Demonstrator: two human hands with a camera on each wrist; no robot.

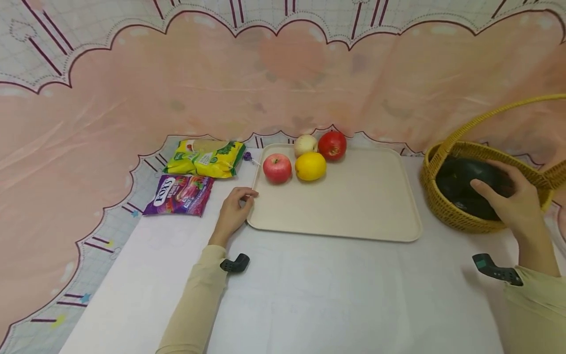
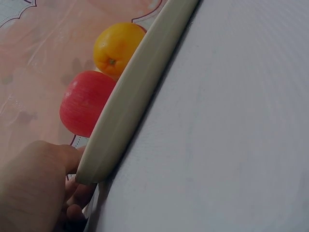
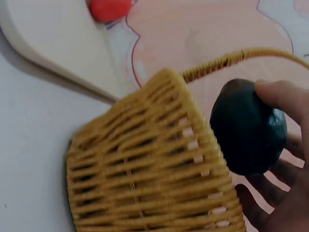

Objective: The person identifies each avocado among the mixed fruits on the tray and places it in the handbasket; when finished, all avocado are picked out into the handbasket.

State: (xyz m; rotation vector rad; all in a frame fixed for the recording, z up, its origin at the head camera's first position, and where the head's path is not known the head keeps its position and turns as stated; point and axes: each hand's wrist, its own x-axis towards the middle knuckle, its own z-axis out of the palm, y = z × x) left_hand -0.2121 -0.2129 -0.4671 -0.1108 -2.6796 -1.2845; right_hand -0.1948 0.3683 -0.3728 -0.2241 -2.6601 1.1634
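At the right, my right hand [image 1: 517, 199] grips a dark green rounded fruit [image 1: 482, 177] in the wicker basket [image 1: 464, 223]. The right wrist view has the thumb on one side of this fruit [image 3: 248, 128] and the fingers on the other, by the basket's rim. Another dark surface lies under it in the basket, too dim to name. My left hand [image 1: 234, 211] holds the left edge of the beige tray [image 1: 353, 206]. On the tray's far left part sit a pink-red apple [image 1: 277, 168], a yellow-orange fruit [image 1: 311, 166], a pale round fruit [image 1: 305, 145] and a red fruit [image 1: 332, 146].
Left of the tray lie a yellow-green snack packet [image 1: 205, 158] and a purple Fox's berries bag [image 1: 179, 195]. A small purple wrapped lollipop [image 1: 247, 156] lies by the tray's far left corner. The basket's tall handle [image 1: 486, 115] arches over it. White cloth [image 1: 331, 295] covers the table.
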